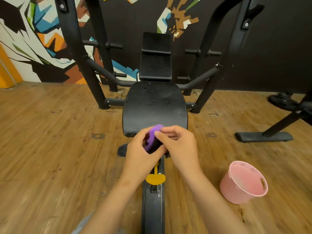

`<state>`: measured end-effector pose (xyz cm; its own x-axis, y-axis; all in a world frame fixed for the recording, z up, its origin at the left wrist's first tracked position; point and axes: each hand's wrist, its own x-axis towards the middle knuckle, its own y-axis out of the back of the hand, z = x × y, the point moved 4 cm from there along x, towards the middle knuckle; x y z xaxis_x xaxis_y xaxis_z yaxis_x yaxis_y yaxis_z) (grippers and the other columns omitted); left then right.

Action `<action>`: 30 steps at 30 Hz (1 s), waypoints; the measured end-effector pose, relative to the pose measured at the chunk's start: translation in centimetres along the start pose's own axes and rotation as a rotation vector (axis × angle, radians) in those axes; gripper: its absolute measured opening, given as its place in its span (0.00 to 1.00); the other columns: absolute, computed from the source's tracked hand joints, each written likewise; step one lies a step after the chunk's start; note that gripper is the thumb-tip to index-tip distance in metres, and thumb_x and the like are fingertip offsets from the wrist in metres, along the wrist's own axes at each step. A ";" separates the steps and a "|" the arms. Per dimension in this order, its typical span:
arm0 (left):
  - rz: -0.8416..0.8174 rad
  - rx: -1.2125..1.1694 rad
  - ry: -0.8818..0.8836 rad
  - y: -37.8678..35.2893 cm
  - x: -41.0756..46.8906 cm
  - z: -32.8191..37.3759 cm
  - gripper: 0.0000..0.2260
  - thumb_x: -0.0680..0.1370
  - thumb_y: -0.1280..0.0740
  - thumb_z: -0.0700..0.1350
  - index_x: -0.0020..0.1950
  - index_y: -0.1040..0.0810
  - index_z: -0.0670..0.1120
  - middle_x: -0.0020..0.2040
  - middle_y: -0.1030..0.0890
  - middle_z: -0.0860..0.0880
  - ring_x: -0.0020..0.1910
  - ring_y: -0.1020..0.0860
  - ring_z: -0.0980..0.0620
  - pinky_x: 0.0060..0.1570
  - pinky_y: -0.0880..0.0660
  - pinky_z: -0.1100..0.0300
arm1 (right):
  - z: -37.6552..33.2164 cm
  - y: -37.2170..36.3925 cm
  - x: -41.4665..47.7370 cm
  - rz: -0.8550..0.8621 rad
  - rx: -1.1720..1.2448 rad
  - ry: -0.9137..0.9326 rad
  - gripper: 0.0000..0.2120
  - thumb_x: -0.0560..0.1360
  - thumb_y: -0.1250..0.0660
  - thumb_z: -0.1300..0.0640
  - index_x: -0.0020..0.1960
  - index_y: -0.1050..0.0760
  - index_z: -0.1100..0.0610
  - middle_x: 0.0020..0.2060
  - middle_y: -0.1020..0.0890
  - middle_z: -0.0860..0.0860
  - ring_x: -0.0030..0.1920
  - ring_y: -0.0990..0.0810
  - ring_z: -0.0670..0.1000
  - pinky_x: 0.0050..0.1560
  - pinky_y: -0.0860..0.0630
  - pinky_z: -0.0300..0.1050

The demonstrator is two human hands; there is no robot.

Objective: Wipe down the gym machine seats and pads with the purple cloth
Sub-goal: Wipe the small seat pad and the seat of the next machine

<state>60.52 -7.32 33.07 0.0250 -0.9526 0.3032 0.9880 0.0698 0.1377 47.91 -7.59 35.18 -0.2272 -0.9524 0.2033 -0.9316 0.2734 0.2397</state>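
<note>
Clearly, you faced the gym machine's black seat (155, 107), broad and firm-looking, with the upright back pad (156, 65) behind its far edge and a pink basket (243, 183) on the wooden floor (50, 149) to your right. Just over the seat's near edge, the purple cloth (154, 135) sat bunched between both hands: your left hand (140, 152) curled around it from below, and your right hand (180, 144) pinched its upper fold with thumb and fingertips. It looked soft, light and limp, so it would likely crumple rather than hold shape; taking it flat under a spread palm, with a corner tucked by the thumb, would probably give the surest wiping grip.
</note>
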 end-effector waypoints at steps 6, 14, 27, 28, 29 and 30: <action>0.126 -0.117 0.179 2.7 1.5 -3.0 0.08 0.72 0.26 0.42 0.50 0.21 0.49 0.44 0.17 0.49 0.44 0.18 0.48 0.42 0.20 0.50 | -0.5 0.1 1.4 0.094 -0.167 0.063 0.07 0.75 0.31 0.54 0.38 0.21 0.53 0.30 0.19 0.48 0.33 0.19 0.45 0.38 0.21 0.46; 0.039 -0.245 0.350 3.6 3.4 -6.2 0.04 0.77 0.31 0.42 0.49 0.19 0.42 0.41 0.16 0.47 0.42 0.18 0.49 0.42 0.20 0.53 | 4.7 -4.1 4.4 0.063 -0.352 0.143 0.08 0.80 0.41 0.57 0.48 0.24 0.55 0.44 0.22 0.48 0.50 0.25 0.49 0.43 0.33 0.34; 0.159 0.041 0.289 3.3 4.2 -13.5 0.04 0.75 0.28 0.43 0.44 0.22 0.48 0.39 0.19 0.54 0.40 0.22 0.58 0.41 0.28 0.63 | 6.2 -5.0 3.6 0.268 -0.285 0.254 0.14 0.80 0.51 0.55 0.47 0.27 0.53 0.43 0.24 0.47 0.47 0.29 0.45 0.46 0.36 0.26; 0.186 0.048 0.308 3.6 3.9 -14.2 0.05 0.75 0.28 0.42 0.42 0.23 0.50 0.38 0.20 0.55 0.38 0.23 0.61 0.38 0.29 0.67 | 6.2 -5.0 3.6 0.267 -0.284 0.261 0.13 0.80 0.50 0.55 0.47 0.27 0.53 0.43 0.24 0.47 0.47 0.29 0.45 0.46 0.36 0.26; 0.206 0.054 0.328 3.9 3.7 -14.4 0.06 0.75 0.28 0.42 0.41 0.23 0.51 0.38 0.20 0.55 0.37 0.23 0.62 0.36 0.30 0.69 | 6.2 -5.0 3.6 0.266 -0.284 0.264 0.13 0.80 0.50 0.56 0.47 0.27 0.52 0.43 0.24 0.46 0.47 0.29 0.45 0.46 0.36 0.27; 0.212 0.045 0.348 4.0 3.7 -14.4 0.06 0.74 0.28 0.42 0.41 0.22 0.51 0.37 0.20 0.55 0.36 0.23 0.60 0.36 0.30 0.70 | 6.2 -4.9 3.6 0.266 -0.283 0.265 0.13 0.80 0.50 0.56 0.47 0.27 0.52 0.43 0.24 0.46 0.47 0.29 0.45 0.46 0.36 0.27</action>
<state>66.78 -14.82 21.15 0.2850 -0.9585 -0.0070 0.9481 0.2808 0.1496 49.95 -13.20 28.88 -0.3329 -0.7870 0.5195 -0.7286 0.5644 0.3881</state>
